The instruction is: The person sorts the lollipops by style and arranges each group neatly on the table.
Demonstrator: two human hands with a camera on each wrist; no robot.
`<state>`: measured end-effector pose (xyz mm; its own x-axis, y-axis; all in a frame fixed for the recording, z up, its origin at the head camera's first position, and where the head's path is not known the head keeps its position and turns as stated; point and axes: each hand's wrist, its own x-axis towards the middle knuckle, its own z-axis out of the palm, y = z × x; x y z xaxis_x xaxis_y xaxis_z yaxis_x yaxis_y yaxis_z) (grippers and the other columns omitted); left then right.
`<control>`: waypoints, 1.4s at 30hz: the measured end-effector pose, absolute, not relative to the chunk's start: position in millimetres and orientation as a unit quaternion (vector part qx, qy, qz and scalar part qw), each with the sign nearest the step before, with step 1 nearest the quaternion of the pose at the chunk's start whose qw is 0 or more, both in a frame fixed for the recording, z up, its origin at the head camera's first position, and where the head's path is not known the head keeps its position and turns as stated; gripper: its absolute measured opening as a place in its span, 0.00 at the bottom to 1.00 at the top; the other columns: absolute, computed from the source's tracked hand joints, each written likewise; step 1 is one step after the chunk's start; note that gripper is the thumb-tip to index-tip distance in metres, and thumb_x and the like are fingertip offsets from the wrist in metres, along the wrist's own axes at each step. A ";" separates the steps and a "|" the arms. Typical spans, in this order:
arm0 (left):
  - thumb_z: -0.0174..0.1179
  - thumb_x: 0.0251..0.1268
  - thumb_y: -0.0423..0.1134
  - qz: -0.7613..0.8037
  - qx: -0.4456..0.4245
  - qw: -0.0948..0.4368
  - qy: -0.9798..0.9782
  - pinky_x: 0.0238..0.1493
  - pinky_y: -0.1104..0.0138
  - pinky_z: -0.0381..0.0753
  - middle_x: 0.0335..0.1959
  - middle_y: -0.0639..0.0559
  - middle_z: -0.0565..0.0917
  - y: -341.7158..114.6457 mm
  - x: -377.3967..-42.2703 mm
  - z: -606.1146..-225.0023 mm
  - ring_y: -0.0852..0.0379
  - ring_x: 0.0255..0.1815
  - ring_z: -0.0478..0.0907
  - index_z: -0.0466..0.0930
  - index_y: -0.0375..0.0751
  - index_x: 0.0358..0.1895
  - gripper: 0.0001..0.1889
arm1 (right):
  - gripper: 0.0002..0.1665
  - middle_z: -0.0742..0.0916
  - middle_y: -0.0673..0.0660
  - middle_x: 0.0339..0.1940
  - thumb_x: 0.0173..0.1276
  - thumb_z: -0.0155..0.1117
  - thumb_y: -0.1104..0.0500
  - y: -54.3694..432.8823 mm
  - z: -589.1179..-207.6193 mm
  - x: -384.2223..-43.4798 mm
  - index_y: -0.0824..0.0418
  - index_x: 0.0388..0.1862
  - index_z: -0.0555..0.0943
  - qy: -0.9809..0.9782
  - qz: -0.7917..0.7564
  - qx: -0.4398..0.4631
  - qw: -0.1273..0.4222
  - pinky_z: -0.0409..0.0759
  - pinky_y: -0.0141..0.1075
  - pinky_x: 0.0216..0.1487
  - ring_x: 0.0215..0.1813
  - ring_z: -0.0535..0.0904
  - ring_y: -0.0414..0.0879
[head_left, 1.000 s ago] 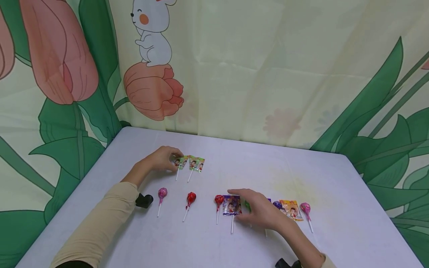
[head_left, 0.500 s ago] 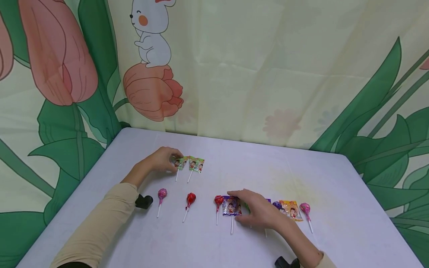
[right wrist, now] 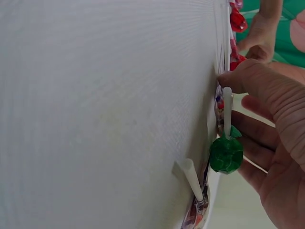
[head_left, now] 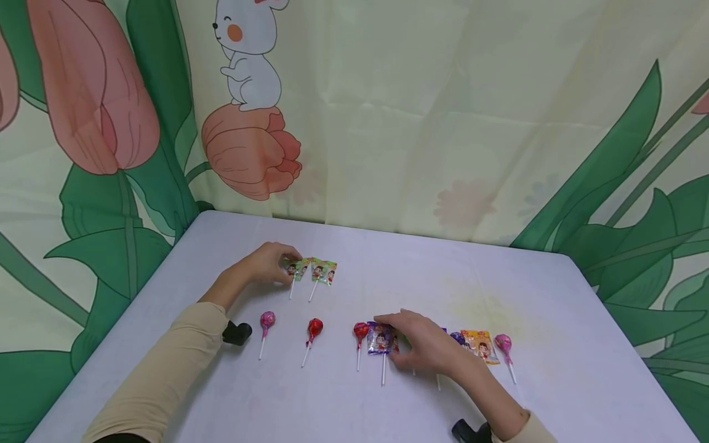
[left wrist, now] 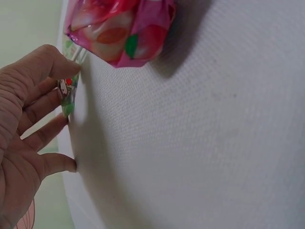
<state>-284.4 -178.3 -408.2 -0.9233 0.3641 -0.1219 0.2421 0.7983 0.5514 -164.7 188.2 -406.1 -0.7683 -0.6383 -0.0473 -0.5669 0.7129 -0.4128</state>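
At the back left, my left hand (head_left: 271, 263) holds its thumb and fingers around a lollipop in a green printed square wrapper (head_left: 299, 269). In the left wrist view the thumb lies by this wrapper's (left wrist: 69, 93) stick. A second green-wrapped lollipop (head_left: 324, 271) lies just right of it. In the front row my right hand (head_left: 429, 344) spans a lollipop in a purple square wrapper (head_left: 379, 338), index fingertip at its top edge and thumb at its lower right. Close under that palm is a round green lollipop (right wrist: 226, 155), mostly hidden from the head view.
A pink lollipop (head_left: 268, 319) and two red lollipops, one (head_left: 315, 327) apart and another (head_left: 360, 331) beside the purple wrapper, lie left. To the right lie a round purple lollipop (head_left: 458, 338), an orange-wrapped one (head_left: 480, 346) and a pink one (head_left: 504, 343) on the white table (head_left: 310, 406).
My right hand's thumb and index finger have come slightly closer around the purple-wrapped lollipop, which sits marginally further left. The left hand stays where it was.
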 end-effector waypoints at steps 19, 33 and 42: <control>0.76 0.54 0.34 0.278 0.164 0.109 0.940 0.70 0.46 0.71 0.58 0.45 0.85 -180.6 -285.5 -409.2 0.43 0.64 0.75 0.82 0.40 0.61 0.28 | 0.25 0.87 0.50 0.49 0.56 0.70 0.64 182.8 -412.3 -174.7 0.60 0.56 0.83 0.912 -0.170 -0.373 0.025 0.83 0.43 0.56 0.49 0.80 0.40; 0.75 0.53 0.33 0.274 0.179 0.100 0.940 0.71 0.46 0.70 0.56 0.45 0.85 -180.6 -285.4 -409.5 0.43 0.64 0.76 0.82 0.40 0.60 0.27 | 0.24 0.88 0.51 0.49 0.57 0.71 0.65 183.1 -410.6 -182.0 0.61 0.55 0.84 0.914 -0.188 -0.357 0.035 0.84 0.45 0.57 0.50 0.81 0.42; 0.75 0.54 0.33 0.276 0.176 0.100 0.940 0.70 0.46 0.71 0.56 0.46 0.86 -181.8 -286.2 -411.7 0.44 0.63 0.76 0.83 0.40 0.60 0.27 | 0.24 0.88 0.50 0.50 0.58 0.72 0.66 183.0 -405.1 -184.4 0.60 0.56 0.84 0.913 -0.207 -0.350 0.035 0.84 0.45 0.55 0.49 0.81 0.42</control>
<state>-286.2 -181.8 -411.7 -0.9178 0.3862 -0.0916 0.2755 0.7859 0.5536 -184.4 183.0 -405.1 -0.7523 -0.6537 0.0818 -0.6251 0.6692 -0.4018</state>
